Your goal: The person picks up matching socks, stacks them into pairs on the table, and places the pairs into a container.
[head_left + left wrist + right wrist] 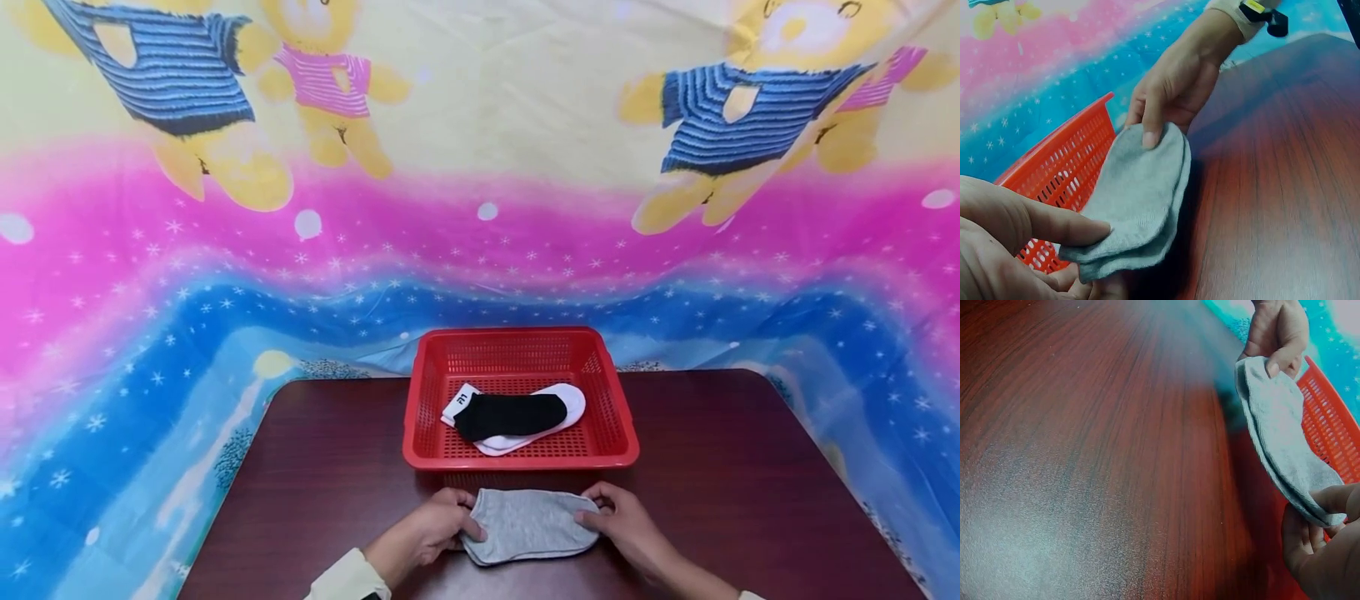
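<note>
A pair of grey ankle socks [531, 523], one laid on the other, is stretched between both hands in front of the basket. My left hand [435, 527] pinches the cuff end, its thumb on top. At the toe end, my right hand [628, 527] pinches the pair between thumb and fingers. In the left wrist view the two layers of the socks [1138, 194] show along their edge. The right wrist view has the socks [1279, 425] held above the table, with the underside fingers partly hidden.
Just behind the hands stands a red plastic basket [521, 462] with perforated sides. Inside it a black sock [513, 415] lies on white socks [573, 404]. The dark wooden table [712, 467] has a patterned cloth [480, 233] hanging behind it.
</note>
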A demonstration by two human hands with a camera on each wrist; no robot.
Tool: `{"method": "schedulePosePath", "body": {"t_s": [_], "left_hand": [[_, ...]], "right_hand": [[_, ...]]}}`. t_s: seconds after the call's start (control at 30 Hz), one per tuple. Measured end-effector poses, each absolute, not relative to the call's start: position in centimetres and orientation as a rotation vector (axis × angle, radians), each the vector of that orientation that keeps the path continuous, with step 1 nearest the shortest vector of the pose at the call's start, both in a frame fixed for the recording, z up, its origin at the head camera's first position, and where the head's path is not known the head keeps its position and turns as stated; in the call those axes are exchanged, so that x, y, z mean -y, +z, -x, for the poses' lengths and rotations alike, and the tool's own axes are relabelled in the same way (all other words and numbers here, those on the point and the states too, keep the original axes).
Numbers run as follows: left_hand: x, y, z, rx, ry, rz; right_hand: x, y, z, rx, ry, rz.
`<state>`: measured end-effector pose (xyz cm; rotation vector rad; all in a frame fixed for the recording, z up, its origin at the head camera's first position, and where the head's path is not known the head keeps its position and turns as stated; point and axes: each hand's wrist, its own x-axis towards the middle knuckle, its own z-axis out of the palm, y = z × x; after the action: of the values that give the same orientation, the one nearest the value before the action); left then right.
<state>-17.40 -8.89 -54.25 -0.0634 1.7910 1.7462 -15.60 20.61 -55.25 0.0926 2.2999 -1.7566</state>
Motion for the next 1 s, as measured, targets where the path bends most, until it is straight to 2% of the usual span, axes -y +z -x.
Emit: {"method": "schedulePosePath", "body": {"t_s": [0.6, 1.0], "left_hand": [[10.0, -54.1, 16.6, -1.825, 1.733, -0.007], [10.8, -50.1, 16.5, -1.748, 1.738, -0.094]], "right_hand": [[-22.1, -54.4, 15.2, -2.018, -1.801, -0.144], [-22.3, -51.4, 14.9, -1.895, -1.884, -0.143]]}}
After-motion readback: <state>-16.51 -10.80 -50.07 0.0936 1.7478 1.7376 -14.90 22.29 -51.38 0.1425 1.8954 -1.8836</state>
